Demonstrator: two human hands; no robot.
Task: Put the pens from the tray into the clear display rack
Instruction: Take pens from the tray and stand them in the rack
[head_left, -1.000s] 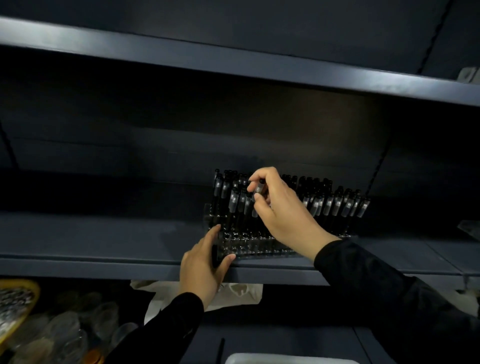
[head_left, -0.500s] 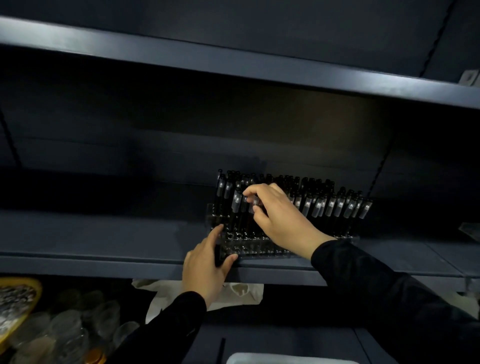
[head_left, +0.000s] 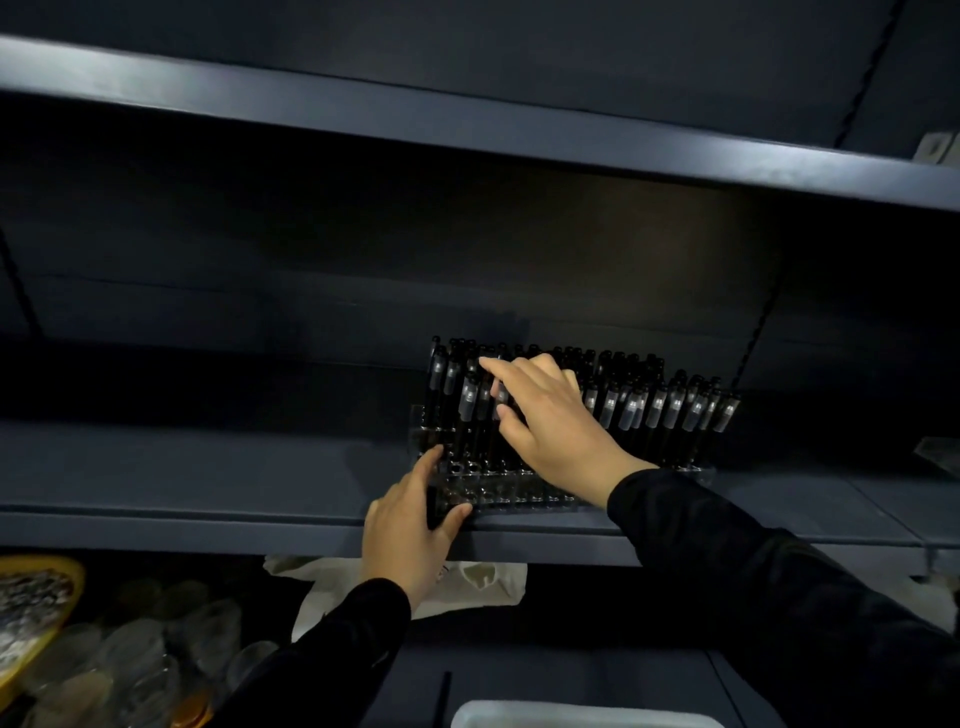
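My left hand (head_left: 410, 525) gripped the clear display rack (head_left: 498, 493) corner while my right hand (head_left: 545, 421), fingers spread, pressed light, stiff pens (head_left: 675, 410), best pinched at their caps.

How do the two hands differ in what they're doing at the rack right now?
The left hand grips the clear display rack at its front left corner; the right hand reaches higher, fingers extended over the pens. The left sits low at the shelf edge. Both wear black sleeves.
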